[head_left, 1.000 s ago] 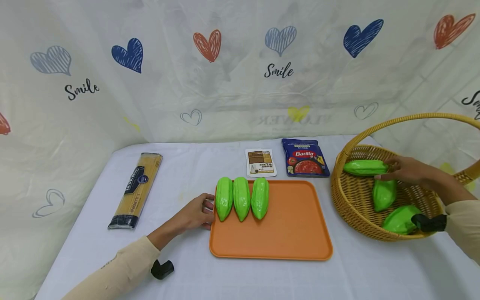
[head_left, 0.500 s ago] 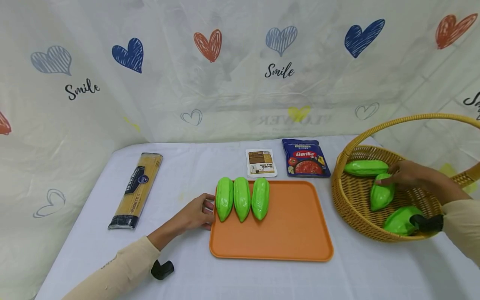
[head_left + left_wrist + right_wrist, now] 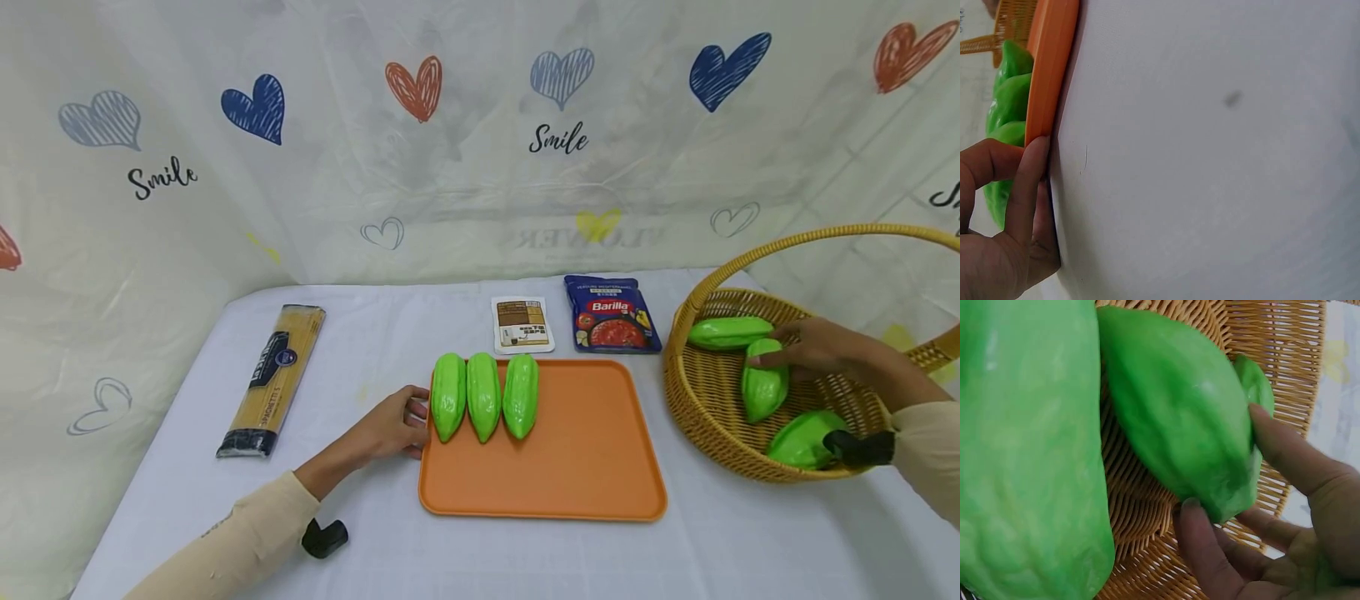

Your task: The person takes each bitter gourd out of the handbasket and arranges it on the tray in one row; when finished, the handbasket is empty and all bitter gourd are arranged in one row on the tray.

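Note:
My left hand (image 3: 390, 427) grips the left rim of an orange tray (image 3: 547, 479); the left wrist view shows finger and thumb at the tray's edge. Three glossy green ridged fruits (image 3: 483, 398) lie side by side at the tray's upper left. At the right, my right hand (image 3: 821, 347) reaches into a wicker basket (image 3: 697, 425). Thumb and fingers pinch one end of a green ridged fruit (image 3: 1179, 406), which is still inside the basket. A second fruit (image 3: 727, 332) lies behind it and a third (image 3: 802, 442) nearer the front, partly behind a black wrist piece.
A spaghetti pack (image 3: 273, 379) lies on the left of the white-covered table. Behind the tray are a small brown-and-white packet (image 3: 522, 325) and a blue sauce pouch (image 3: 611, 315). The basket's tall handle (image 3: 825, 236) arches over its opening.
My right hand has closed around the end of the middle basket fruit, which has shifted slightly. The left hand and the tray have stayed put.

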Demonstrator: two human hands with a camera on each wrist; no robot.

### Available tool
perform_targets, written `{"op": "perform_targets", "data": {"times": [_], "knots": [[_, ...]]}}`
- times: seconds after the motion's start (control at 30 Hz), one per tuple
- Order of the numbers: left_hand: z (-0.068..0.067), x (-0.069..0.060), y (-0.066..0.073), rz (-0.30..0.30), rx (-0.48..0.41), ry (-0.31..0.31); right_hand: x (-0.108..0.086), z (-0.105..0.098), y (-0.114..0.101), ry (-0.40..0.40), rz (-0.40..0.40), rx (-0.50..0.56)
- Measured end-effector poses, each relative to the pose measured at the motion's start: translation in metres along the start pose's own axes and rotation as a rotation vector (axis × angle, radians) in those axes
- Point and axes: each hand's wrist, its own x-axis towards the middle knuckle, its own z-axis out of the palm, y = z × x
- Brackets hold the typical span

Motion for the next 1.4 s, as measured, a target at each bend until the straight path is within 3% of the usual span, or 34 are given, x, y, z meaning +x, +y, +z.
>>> {"op": "perform_targets", "data": {"times": [0.33, 0.7, 1.03, 1.4], "knots": [[-0.001, -0.001, 0.001, -0.003, 0.006, -0.005, -0.007, 0.001, -0.008, 0.017, -0.035, 0.102], [0.000, 0.001, 0.002, -0.005, 0.020, 0.004, -0.012, 0.005, -0.022, 0.020, -0.145, 0.173], [0.001, -0.001, 0.000, -0.008, 0.018, 0.009, -0.019, 0.006, -0.041, 0.005, -0.199, 0.170], [0.001, 0.000, -0.001, 0.000, 0.004, 0.006, -0.022, 0.010, -0.051, 0.057, -0.207, 0.126]]}}
